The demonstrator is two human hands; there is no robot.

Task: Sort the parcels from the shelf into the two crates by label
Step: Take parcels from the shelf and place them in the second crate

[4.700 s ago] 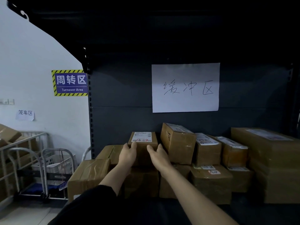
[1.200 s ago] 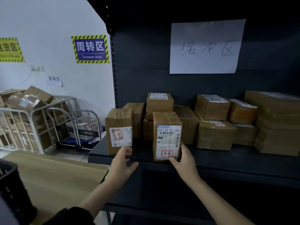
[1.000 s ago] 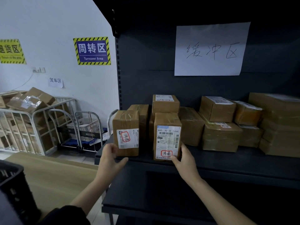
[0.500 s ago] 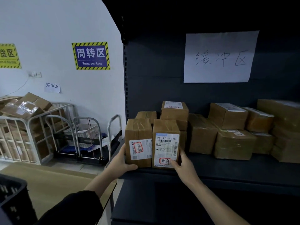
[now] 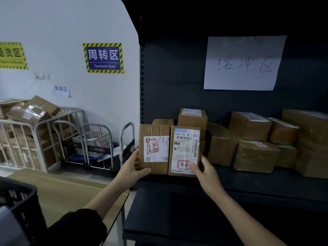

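Two brown cardboard parcels stand upright side by side at the front edge of the dark shelf (image 5: 266, 181). The left parcel (image 5: 154, 148) carries a white label with red-circled writing; my left hand (image 5: 132, 168) grips its lower left corner. The right parcel (image 5: 184, 150) has a barcode label with a red-boxed mark at the bottom; my right hand (image 5: 204, 169) holds its lower right corner. Several more parcels (image 5: 248, 139) are stacked behind and to the right on the shelf. A black crate (image 5: 19, 199) shows at the lower left edge.
A wooden table (image 5: 62, 192) lies left of the shelf. Metal cage trolleys (image 5: 44, 139) full of boxes and a hand cart (image 5: 99, 146) stand against the white wall. A paper sign (image 5: 243, 63) hangs on the shelf back. A lower shelf (image 5: 177, 213) juts out below.
My left hand has closed on the left parcel and drawn it against the right parcel. Both parcels now stand pressed together at the shelf front.
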